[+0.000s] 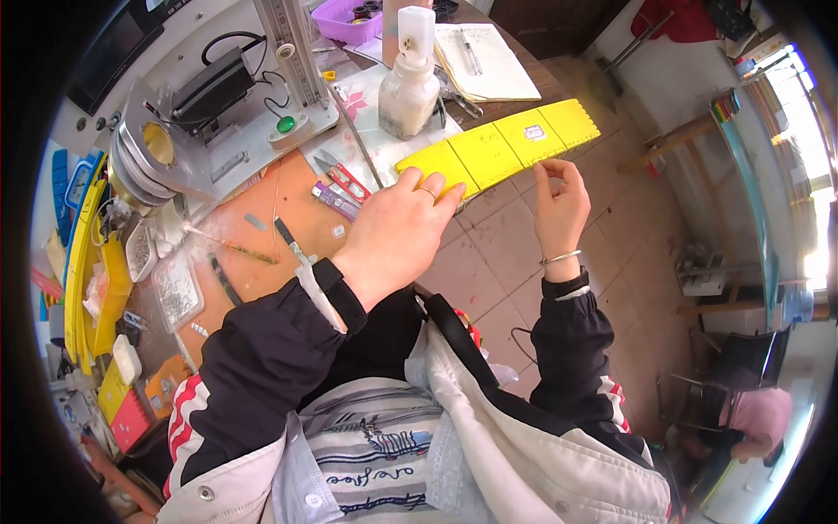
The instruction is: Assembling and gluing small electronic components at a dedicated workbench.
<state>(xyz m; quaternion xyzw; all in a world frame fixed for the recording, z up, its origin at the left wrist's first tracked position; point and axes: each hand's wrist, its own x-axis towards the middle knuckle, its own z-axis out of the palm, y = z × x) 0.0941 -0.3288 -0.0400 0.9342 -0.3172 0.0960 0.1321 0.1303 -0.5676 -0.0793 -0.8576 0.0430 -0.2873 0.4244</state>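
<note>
A long yellow segmented board with notched ends and a small pale label reaches from the table's edge out over the floor. My left hand, a ring on one finger, grips its left end between thumb and fingers. Below the board's lower edge, my right hand has thumb and fingertips pinched together at that edge. Whatever lies in the pinch is too small to make out. Beside my left hand are a purple lighter and a red-handled tool.
A bottle with a white cap stands behind the board, near an open notebook. At the left, a metal stand machine rises beside an orange mat. One person in pink sits lower right; another's arm shows lower left.
</note>
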